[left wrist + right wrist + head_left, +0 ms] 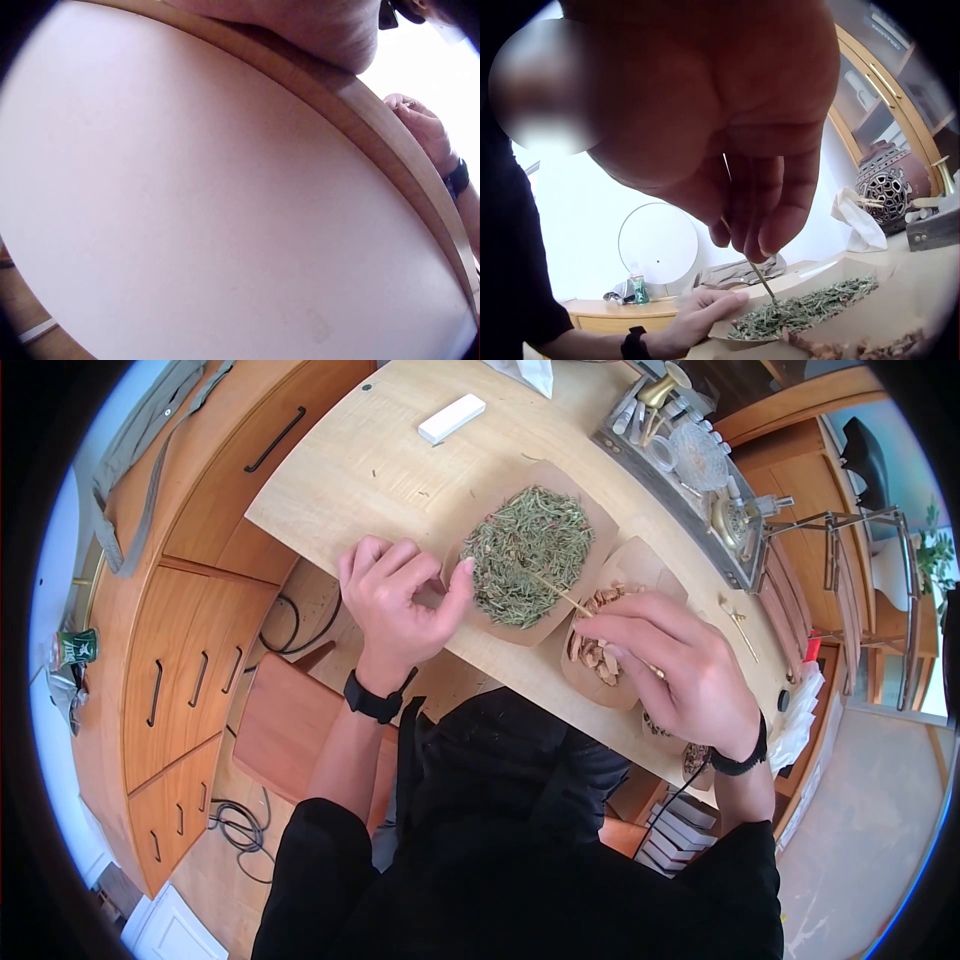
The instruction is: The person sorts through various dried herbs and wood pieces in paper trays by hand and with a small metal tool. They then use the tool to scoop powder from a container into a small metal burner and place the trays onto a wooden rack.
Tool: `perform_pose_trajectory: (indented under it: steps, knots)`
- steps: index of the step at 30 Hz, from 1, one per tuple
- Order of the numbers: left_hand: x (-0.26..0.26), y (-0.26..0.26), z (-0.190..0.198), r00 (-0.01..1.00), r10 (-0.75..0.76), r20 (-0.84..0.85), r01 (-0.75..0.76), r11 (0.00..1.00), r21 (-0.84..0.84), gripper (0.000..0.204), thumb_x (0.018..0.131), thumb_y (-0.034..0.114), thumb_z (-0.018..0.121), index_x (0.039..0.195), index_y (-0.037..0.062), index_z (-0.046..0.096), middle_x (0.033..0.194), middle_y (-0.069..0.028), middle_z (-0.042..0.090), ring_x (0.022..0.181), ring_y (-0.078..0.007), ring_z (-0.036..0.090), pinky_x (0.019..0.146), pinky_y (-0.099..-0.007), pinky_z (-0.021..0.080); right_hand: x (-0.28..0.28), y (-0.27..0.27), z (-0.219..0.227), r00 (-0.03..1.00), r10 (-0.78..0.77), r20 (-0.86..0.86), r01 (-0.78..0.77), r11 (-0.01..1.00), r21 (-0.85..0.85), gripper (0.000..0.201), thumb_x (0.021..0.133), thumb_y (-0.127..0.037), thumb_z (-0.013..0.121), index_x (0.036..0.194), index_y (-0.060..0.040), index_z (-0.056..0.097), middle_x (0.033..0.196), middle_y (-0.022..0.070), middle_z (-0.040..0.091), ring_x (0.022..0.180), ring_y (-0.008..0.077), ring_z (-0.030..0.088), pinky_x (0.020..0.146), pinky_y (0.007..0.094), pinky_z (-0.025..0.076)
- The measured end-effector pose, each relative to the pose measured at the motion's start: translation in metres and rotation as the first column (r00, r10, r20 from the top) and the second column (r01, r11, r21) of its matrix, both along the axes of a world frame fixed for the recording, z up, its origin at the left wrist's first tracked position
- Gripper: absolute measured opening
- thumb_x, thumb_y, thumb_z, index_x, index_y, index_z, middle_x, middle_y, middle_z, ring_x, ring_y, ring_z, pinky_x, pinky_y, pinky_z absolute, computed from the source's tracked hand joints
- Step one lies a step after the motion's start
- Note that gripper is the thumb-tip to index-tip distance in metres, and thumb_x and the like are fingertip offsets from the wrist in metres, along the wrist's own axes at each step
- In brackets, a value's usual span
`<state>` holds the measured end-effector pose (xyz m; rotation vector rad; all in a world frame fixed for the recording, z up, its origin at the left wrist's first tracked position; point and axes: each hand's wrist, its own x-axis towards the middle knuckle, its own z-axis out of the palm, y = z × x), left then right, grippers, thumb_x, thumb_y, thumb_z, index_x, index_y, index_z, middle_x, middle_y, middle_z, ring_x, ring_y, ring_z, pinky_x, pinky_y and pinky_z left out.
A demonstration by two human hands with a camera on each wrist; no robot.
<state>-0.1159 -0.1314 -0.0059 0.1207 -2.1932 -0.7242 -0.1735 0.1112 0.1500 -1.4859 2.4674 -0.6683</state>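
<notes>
Probing, likely: right hand (682, 660) pinches stick (560, 593) in herbs (530, 545); left hand (395, 600) loosely curled, left of tray (603, 528); calls for light touch.

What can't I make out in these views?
- Lower tip of the thin stick, head and right wrist views: lost among the green herbs.
- Some of the brown dried slices, head view: covered by the right hand.
- Fingers of the left hand, left wrist view: beyond the top edge or hidden by the tabletop.
- Print on the green can, head view: too small.
</notes>
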Motion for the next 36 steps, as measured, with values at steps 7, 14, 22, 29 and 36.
perform_pose_trajectory:
  steps: [7,14,22,29,36]
  knots:
    - [0.0,0.001,0.003,1.0,-0.019,-0.02,0.019,1.0,0.007,0.038,0.075,0.017,0.08,0.056,0.0131,0.048,0.057,0.0021,0.043,0.065,-0.0212,0.043,0.071,-0.0358,0.031,-0.01,-0.005,-0.01,0.977,-0.026,0.212,0.044,0.996,-0.08,0.026,0.089,0.005,0.063,0.112,-0.0042,0.072,0.104,0.0127,0.068,0.094,0.0288,0.067,0.082,0.0358,0.054]
    - [0.001,0.0,0.001,1.0,-0.012,0.005,0.012,1.0,0.002,0.037,0.076,0.018,0.08,0.056,0.0132,0.049,0.057,0.0022,0.043,0.064,-0.0205,0.043,0.07,-0.0356,0.031,-0.025,-0.001,-0.005,0.978,-0.21,0.021,0.211,0.969,-0.131,0.024,0.091,0.005,0.062,0.113,-0.0013,0.07,0.097,0.0125,0.065,0.086,0.0258,0.066,0.075,0.0337,0.052]
    - [0.0,0.0,0.002,1.0,-0.01,-0.01,0.01,1.0,-0.005,0.036,0.076,0.019,0.08,0.057,0.0127,0.05,0.057,0.002,0.042,0.065,-0.0207,0.043,0.071,-0.0357,0.031,-0.013,-0.003,-0.027,0.991,-0.105,0.084,0.113,0.99,-0.085,0.027,0.091,0.001,0.064,0.116,-0.0063,0.068,0.104,0.0128,0.066,0.091,0.0327,0.066,0.078,0.038,0.054]
    - [0.004,0.0,0.009,0.998,0.009,0.068,-0.009,1.0,-0.005,0.035,0.077,0.025,0.079,0.055,0.0151,0.053,0.059,0.003,0.049,0.067,-0.0205,0.047,0.073,-0.0356,0.033,0.009,-0.002,-0.006,0.997,-0.08,0.018,0.081,0.996,-0.047,0.027,0.088,-0.002,0.067,0.115,-0.0072,0.069,0.107,0.01,0.066,0.096,0.0319,0.067,0.081,0.0392,0.056]
    - [0.019,0.013,0.04,0.941,-0.063,0.333,0.022,0.992,0.125,0.035,0.087,0.023,0.074,0.065,0.0057,0.053,0.06,-0.0052,0.05,0.065,-0.0254,0.047,0.074,-0.039,0.036,0.01,-0.001,-0.015,0.979,-0.009,0.205,0.03,0.995,-0.098,0.021,0.092,-0.003,0.064,0.112,-0.0055,0.069,0.103,0.0118,0.065,0.091,0.032,0.066,0.077,0.0397,0.054]
